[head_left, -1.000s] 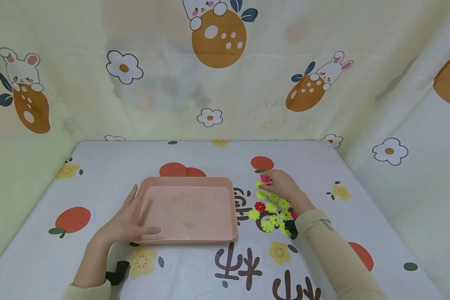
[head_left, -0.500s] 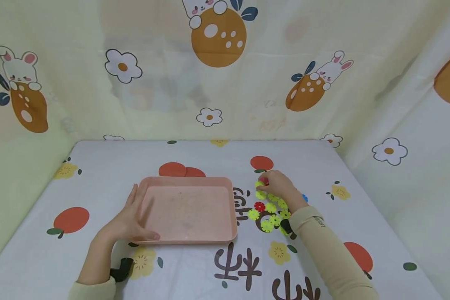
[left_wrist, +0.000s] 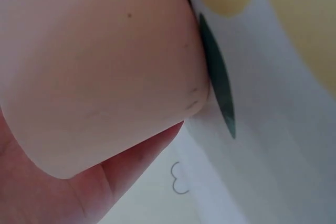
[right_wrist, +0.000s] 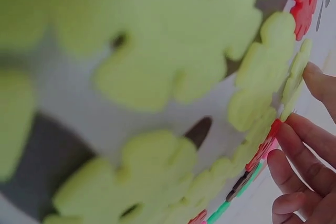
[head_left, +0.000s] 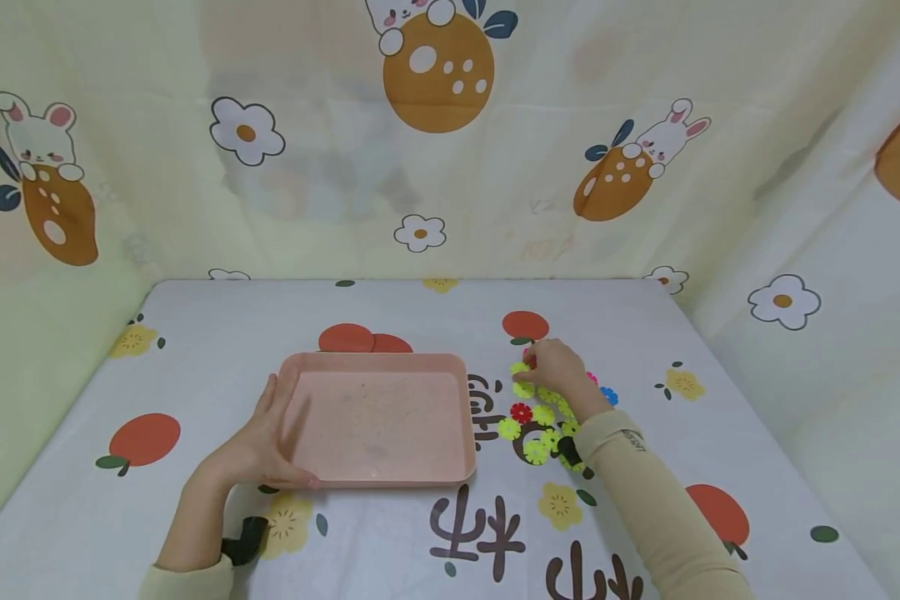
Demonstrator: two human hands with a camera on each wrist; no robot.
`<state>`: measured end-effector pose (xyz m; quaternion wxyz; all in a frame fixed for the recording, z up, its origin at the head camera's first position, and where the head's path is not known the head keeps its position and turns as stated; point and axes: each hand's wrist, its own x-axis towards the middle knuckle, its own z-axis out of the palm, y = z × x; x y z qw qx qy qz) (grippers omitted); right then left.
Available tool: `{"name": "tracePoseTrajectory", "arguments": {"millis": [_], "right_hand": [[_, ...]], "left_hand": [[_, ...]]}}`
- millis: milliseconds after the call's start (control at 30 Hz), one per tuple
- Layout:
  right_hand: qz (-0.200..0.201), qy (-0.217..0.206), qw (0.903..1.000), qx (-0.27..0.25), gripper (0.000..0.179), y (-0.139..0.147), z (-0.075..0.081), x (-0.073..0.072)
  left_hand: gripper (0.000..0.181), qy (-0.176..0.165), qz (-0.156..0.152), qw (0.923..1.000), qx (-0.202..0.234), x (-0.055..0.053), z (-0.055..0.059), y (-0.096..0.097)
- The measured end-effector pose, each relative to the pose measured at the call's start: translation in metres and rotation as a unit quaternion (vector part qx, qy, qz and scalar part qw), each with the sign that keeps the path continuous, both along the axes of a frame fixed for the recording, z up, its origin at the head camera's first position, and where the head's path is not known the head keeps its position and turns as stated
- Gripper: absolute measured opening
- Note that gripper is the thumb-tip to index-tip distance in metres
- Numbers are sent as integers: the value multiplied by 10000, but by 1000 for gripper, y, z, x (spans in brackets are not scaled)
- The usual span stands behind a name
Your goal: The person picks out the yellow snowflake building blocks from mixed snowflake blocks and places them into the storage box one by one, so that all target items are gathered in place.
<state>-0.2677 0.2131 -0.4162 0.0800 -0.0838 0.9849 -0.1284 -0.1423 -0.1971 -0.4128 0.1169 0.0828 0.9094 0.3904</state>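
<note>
At lower left, the left hand [head_left: 253,446], fingers spread, rests against the pink tray [head_left: 378,425] at centre; right of it, the right hand [head_left: 562,373] touches flower-shaped discs [head_left: 536,452], grip unclear. Fruit-printed tablecloth [head_left: 360,546]; bunny-patterned curtain [head_left: 330,187] behind.

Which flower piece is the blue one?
It's the blue piece lying farthest right in the head view, beyond the right hand. The other pieces visible there look yellow-green, red or pink.
</note>
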Motion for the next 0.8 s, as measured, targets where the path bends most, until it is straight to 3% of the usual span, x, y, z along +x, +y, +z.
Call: {"name": "tracePoseTrajectory", "arguments": {"millis": [200, 467, 800], "right_hand": [[-226, -97, 9997, -87, 35, -2, 0, -2], [-219, -71, 9995, -226, 30, -2, -4, -5], [-206, 66, 9997, 69, 34, 1, -1, -5]], "left_hand": [[143, -49, 30, 10000, -29, 1, 0, 0], [142, -4, 26, 10000, -50, 0, -2, 0], [142, 20, 22, 10000, -88, 2, -2, 1]]}}
